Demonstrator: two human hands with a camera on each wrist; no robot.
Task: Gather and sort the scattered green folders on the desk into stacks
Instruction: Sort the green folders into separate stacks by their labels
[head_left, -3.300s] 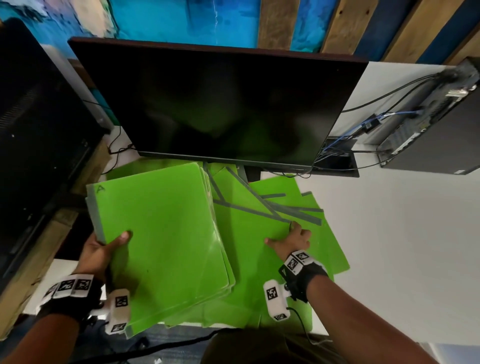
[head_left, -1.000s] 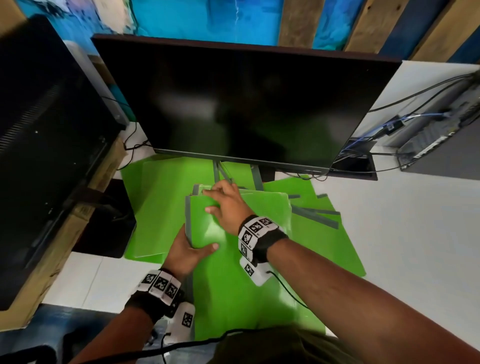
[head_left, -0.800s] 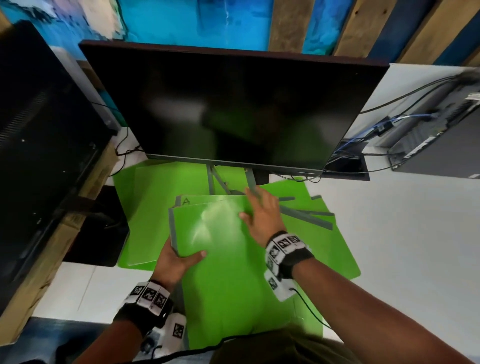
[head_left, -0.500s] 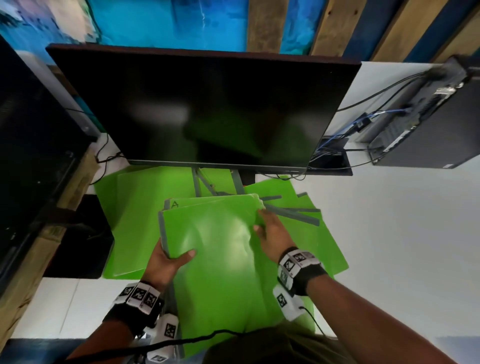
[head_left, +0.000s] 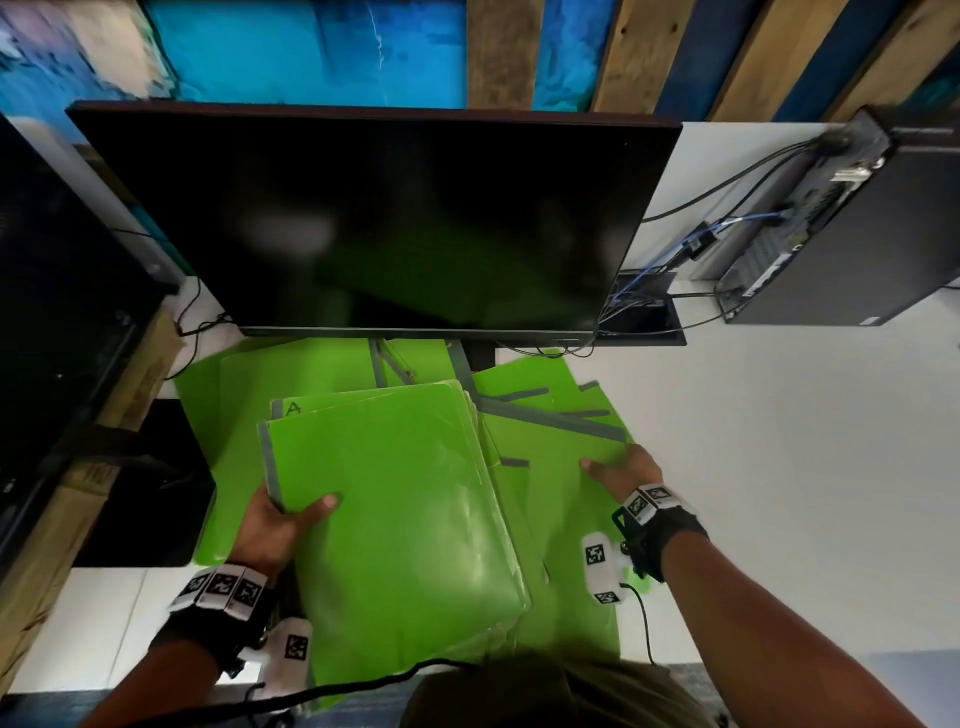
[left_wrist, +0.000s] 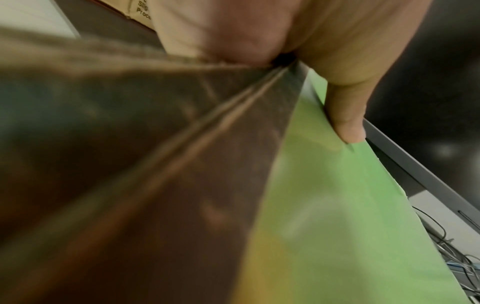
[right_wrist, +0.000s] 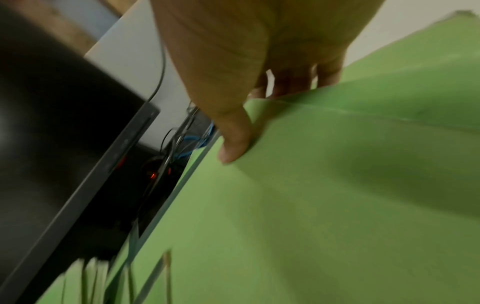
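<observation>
A stack of green folders (head_left: 405, 499) with grey spines is held up over the desk's front edge. My left hand (head_left: 280, 525) grips its left edge, thumb (left_wrist: 345, 119) on top and fingers hidden beneath. More green folders (head_left: 561, 452) lie fanned out on the desk to the right. My right hand (head_left: 621, 467) pinches the right edge of one of them (right_wrist: 337, 185), thumb (right_wrist: 233, 144) on top, fingers under the lifted edge. Another green folder (head_left: 244, 395) lies flat at the left under the monitor.
A large black monitor (head_left: 384, 218) stands just behind the folders, its stand among them. A second dark screen (head_left: 57, 291) is at the left. A black computer case (head_left: 852, 234) with cables (head_left: 670, 260) sits back right. White desk (head_left: 789, 467) stretches to the right.
My right hand left the held stack and moved right to the edge of a folder lying on the desk. The left hand keeps its hold on the stack.
</observation>
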